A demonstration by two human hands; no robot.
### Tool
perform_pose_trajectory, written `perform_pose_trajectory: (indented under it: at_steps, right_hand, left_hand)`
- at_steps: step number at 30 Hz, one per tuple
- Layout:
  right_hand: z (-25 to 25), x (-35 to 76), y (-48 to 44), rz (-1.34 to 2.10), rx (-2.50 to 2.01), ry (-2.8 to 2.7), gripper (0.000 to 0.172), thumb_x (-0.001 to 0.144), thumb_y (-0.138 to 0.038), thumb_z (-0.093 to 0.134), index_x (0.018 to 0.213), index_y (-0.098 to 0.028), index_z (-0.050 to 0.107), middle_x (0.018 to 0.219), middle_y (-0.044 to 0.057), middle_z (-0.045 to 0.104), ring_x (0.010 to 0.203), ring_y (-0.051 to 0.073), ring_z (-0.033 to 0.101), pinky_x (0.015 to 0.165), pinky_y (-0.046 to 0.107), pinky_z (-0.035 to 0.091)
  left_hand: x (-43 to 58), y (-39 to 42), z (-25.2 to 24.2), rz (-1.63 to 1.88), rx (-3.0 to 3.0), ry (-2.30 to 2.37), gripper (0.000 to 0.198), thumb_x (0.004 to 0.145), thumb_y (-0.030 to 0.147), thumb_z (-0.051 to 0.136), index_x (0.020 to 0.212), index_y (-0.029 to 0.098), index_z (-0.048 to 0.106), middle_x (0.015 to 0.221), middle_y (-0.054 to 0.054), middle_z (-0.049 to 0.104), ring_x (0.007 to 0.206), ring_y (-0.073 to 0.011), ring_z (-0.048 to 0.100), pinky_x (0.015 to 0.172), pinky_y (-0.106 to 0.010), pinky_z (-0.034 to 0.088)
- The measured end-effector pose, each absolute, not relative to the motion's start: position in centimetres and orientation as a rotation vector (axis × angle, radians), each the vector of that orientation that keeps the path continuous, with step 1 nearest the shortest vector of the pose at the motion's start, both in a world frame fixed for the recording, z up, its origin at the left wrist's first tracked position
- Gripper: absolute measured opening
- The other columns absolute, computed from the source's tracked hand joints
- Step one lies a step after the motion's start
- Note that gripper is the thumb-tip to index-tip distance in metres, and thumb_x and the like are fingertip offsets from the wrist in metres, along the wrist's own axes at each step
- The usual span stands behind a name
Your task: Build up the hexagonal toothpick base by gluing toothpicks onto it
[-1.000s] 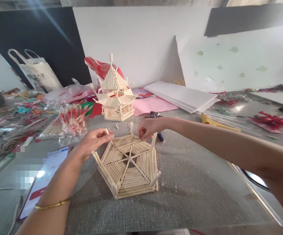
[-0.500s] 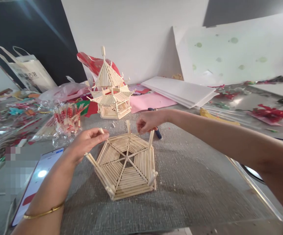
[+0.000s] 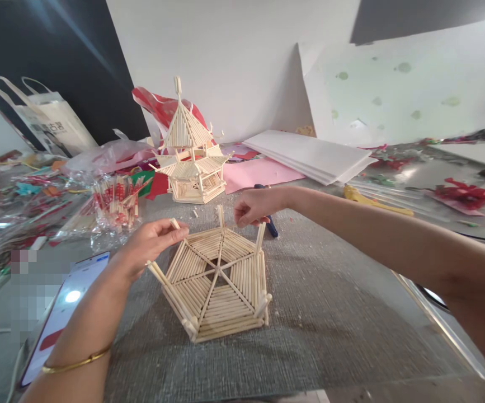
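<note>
A flat hexagonal panel of pale wooden sticks (image 3: 215, 282) lies on the grey mat (image 3: 318, 330), with short posts standing at its corners. My left hand (image 3: 152, 243) pinches the post at the panel's far left corner, fingers closed on it. My right hand (image 3: 253, 207) hovers just beyond the panel's far edge, between two upright posts, fingers curled in a pinch; what it holds, if anything, is too small to make out. A finished stick pagoda (image 3: 189, 154) stands further back.
A phone (image 3: 64, 313) lies at the mat's left edge. A clear bag of red-tipped sticks (image 3: 114, 204) sits behind my left hand. Blue-handled tool (image 3: 269, 224), yellow glue gun (image 3: 363, 198), white foam sheets (image 3: 309, 157), pink paper and red scraps crowd the back and sides.
The view shifted slightly. My right hand lifted a little off the panel's far edge; my left hand keeps its pinch on the corner post.
</note>
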State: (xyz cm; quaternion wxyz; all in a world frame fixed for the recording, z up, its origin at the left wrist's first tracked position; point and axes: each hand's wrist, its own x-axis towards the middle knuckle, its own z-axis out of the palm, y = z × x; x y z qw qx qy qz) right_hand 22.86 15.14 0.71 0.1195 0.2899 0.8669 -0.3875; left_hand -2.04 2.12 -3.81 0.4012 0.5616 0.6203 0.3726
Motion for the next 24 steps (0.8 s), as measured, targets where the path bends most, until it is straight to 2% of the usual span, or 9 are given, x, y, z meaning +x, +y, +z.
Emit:
perform_pose_trajectory:
  at_steps: [24]
  right_hand:
    - [-0.06, 23.08, 15.36, -1.145, 0.787, 2.594, 0.019, 0.075, -0.028, 0.058, 0.086, -0.012, 0.058, 0.057, -0.004, 0.050, 0.046, 0.006, 0.044, 0.046, 0.021, 0.036]
  left_hand:
    - [-1.81, 2.19, -3.90, 0.932, 1.415, 1.551, 0.034, 0.067, 0.046, 0.065, 0.090, 0.021, 0.067, 0.102, -0.007, 0.067, 0.098, -0.0224, 0.058, 0.093, -0.038, 0.039]
